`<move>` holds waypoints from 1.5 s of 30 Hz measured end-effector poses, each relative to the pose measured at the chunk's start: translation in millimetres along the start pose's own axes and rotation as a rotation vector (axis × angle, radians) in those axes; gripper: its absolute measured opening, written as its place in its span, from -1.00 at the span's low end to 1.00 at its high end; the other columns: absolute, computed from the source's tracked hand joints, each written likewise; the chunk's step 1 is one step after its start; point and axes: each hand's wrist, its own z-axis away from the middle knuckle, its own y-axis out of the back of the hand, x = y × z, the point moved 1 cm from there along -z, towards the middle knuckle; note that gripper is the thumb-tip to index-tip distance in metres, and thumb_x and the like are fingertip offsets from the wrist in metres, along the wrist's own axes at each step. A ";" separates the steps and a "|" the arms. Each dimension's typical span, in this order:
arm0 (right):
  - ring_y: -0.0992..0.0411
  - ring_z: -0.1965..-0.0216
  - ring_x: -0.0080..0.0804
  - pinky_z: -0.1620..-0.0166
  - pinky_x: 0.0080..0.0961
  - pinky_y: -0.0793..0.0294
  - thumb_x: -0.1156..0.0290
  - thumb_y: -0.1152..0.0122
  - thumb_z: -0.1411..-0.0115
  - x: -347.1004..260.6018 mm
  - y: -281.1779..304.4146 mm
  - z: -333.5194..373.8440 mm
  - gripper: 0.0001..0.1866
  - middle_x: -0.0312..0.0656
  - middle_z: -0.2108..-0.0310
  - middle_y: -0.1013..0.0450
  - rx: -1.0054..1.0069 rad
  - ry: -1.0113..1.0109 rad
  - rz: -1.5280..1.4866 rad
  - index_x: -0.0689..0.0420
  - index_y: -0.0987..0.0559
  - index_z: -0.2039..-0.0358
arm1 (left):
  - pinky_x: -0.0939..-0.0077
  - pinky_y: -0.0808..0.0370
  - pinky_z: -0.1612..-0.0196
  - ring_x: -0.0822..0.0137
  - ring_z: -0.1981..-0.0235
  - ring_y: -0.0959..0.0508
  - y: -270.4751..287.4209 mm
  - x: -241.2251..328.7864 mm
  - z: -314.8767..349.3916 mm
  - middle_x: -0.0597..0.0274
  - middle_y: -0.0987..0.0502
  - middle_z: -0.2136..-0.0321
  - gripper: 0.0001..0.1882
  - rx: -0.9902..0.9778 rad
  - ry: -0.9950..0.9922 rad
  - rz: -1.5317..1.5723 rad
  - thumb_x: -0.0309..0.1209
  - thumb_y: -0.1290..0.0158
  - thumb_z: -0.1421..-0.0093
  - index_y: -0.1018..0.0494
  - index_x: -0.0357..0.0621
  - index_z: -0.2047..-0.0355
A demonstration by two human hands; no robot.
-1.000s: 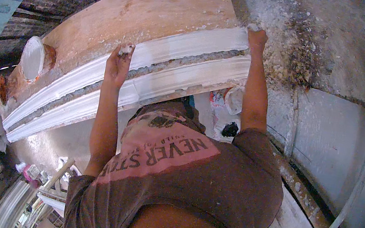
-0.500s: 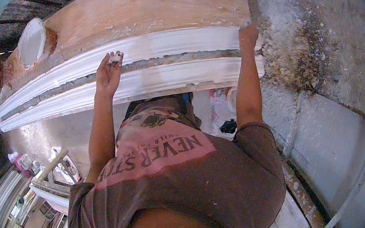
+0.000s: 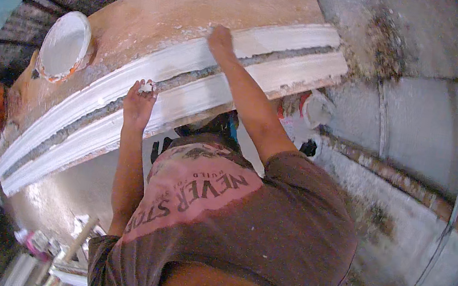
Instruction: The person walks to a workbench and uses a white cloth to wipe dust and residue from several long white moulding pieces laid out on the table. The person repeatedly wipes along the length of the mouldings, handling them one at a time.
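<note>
My left hand [image 3: 137, 110] is raised palm up over the strips, fingers curled round a small crumbly white lump [image 3: 146, 88] that looks like plaster. Two long white ribbed mouldings [image 3: 181, 66] lie side by side along the near edge of a wooden board [image 3: 202, 3], with a rough grey gap between them. My right hand [image 3: 220, 42] is closed at the far edge of the far moulding, about midway along it. It is slightly blurred, and whatever is in its fingers is hidden. White crumbs lie on the board beside it.
A white bucket with a smeared rim [image 3: 66, 46] stands at the board's left. Past the board's right end is a stained grey surface [image 3: 386, 45]. Below the mouldings at right sits a red and white container [image 3: 316, 108]. Long white strips [image 3: 23, 272] lie at lower left.
My right hand has moved left along the far moulding, from its right end to about the middle. My left hand stays in nearly the same place with the white lump. The view has shifted slightly.
</note>
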 end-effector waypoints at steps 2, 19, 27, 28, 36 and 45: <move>-0.47 0.27 -0.04 0.14 -0.31 -0.43 0.20 -0.16 0.02 -47.4 20.0 3.1 -0.54 0.18 0.34 -0.46 -0.217 -0.018 -0.096 0.44 -0.50 0.34 | 0.28 -0.35 -0.04 0.16 0.17 -0.40 13.3 13.4 -4.9 -0.01 -0.37 0.25 -0.75 0.003 0.035 0.064 -0.38 0.01 -0.16 -0.30 -0.28 0.23; -0.34 0.12 -0.11 0.06 -0.29 -0.34 0.43 0.00 -0.04 -2.4 167.5 88.5 -0.69 -0.08 0.20 -0.37 -0.135 0.665 -0.177 0.07 -0.48 0.15 | 0.57 -0.45 0.09 0.31 0.24 -0.48 -34.4 -83.8 -98.7 0.16 -0.46 0.29 -0.73 -0.130 0.248 -0.435 -0.37 0.00 -0.19 -0.35 -0.30 0.18; -0.43 0.22 0.05 0.16 -0.14 -0.43 0.13 -0.11 -0.02 353.8 255.8 -13.1 -0.61 0.08 0.27 -0.44 -0.038 -0.496 0.399 0.19 -0.47 0.27 | 0.39 -0.39 -0.04 0.21 0.13 -0.42 -123.2 -94.8 -91.7 0.00 -0.40 0.20 -0.75 -0.083 -0.016 -0.254 -0.49 0.02 -0.16 -0.32 -0.40 0.18; -0.45 0.26 0.05 0.19 -0.14 -0.45 0.17 -0.07 -0.03 381.1 264.2 -17.9 -0.66 0.08 0.31 -0.46 -0.023 -0.490 0.466 0.19 -0.50 0.32 | 0.38 -0.39 -0.04 0.21 0.13 -0.42 -124.4 -97.4 -95.1 0.00 -0.40 0.20 -0.75 -0.094 -0.005 -0.247 -0.50 0.02 -0.16 -0.32 -0.39 0.18; -0.48 0.34 -0.14 0.27 -0.22 -0.48 0.34 -0.01 0.01 354.3 211.3 -20.6 -0.80 -0.08 0.42 -0.48 -0.073 -0.356 0.549 0.14 -0.52 0.42 | 0.30 -0.38 -0.06 0.18 0.12 -0.43 -95.8 -96.9 -75.8 0.02 -0.43 0.20 -0.80 -0.013 -0.011 -0.108 -0.47 0.05 -0.18 -0.36 -0.34 0.22; -0.43 0.36 -0.09 0.28 -0.17 -0.42 0.42 0.04 0.00 135.5 109.3 48.0 -0.83 0.03 0.46 -0.44 -0.366 -0.074 0.271 0.21 -0.49 0.46 | 0.35 -0.40 -0.01 0.18 0.14 -0.41 -27.8 -45.1 -46.0 0.04 -0.39 0.20 -0.77 0.031 -0.018 -0.056 -0.48 -0.01 -0.13 -0.34 -0.27 0.20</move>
